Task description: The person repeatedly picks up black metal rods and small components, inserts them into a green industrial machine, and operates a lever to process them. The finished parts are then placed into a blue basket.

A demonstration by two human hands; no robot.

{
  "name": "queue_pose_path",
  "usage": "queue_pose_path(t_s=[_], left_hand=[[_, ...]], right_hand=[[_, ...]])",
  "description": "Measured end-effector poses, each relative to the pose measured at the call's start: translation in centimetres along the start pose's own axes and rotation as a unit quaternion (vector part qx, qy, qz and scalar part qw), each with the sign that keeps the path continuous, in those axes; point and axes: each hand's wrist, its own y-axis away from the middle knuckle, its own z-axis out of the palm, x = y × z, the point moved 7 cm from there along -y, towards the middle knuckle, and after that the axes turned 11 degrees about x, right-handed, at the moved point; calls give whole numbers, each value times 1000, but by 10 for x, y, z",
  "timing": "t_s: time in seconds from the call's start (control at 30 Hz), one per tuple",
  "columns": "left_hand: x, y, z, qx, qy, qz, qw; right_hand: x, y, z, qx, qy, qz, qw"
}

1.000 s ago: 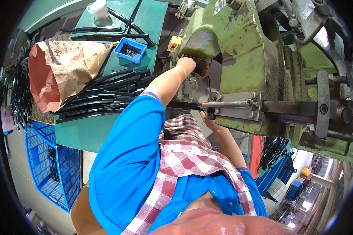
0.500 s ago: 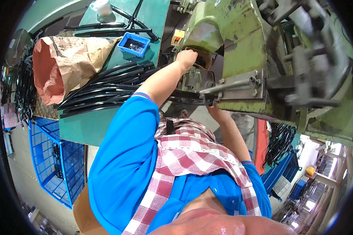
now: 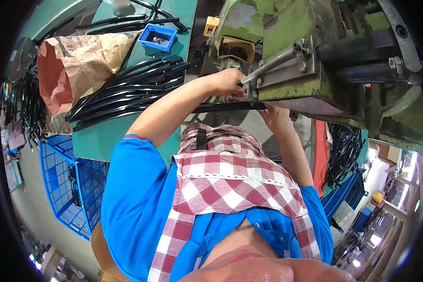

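My left hand [image 3: 231, 83] is at the tooling under the head of the green press [image 3: 291, 84], beside a spring-wound rod [image 3: 277, 61]. Its fingers are bent together, and whatever they pinch is too small or hidden to make out. A black tube [image 3: 228, 107] runs crosswise just below that hand, on the near side of the tooling. At the tube's right end, my right hand [image 3: 278, 118] grips it, fingertips against the tip from the near side. Beyond my left hand sits an open cardboard box [image 3: 249, 52] of small dark parts.
On the green table [image 3: 96, 150] to the left lie several black tubes [image 3: 127, 101], a large paper sack [image 3: 87, 66] and a blue tray [image 3: 157, 37] of small parts. A yellow switch box [image 3: 211, 26] stands beyond. A blue crate [image 3: 73, 188] is at lower left.
My left hand has left the cardboard box and come nearer to the tooling, by the spring-wound rod. My right hand has shifted a little right, and the tube's end now shows at its fingers.
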Motion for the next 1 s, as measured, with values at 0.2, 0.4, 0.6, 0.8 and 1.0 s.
queue_pose_path(t_s=[0.2,0.4,0.6,0.8,1.0], left_hand=[[-37,4,5,108,-122,70,984],[14,41,-12,85,-182,-36,979],[4,31,-15,69,-222,8,973],[-36,24,4,33,-250,81,964],[-31,31,2,33,-213,71,974]], right_hand=[[0,-6,15,-26,-85,51,995],[-28,-41,9,62,-141,21,988],[-21,-47,35,105,-128,-5,986],[-28,-59,43,51,-129,22,990],[-28,-58,18,67,-165,44,983]])
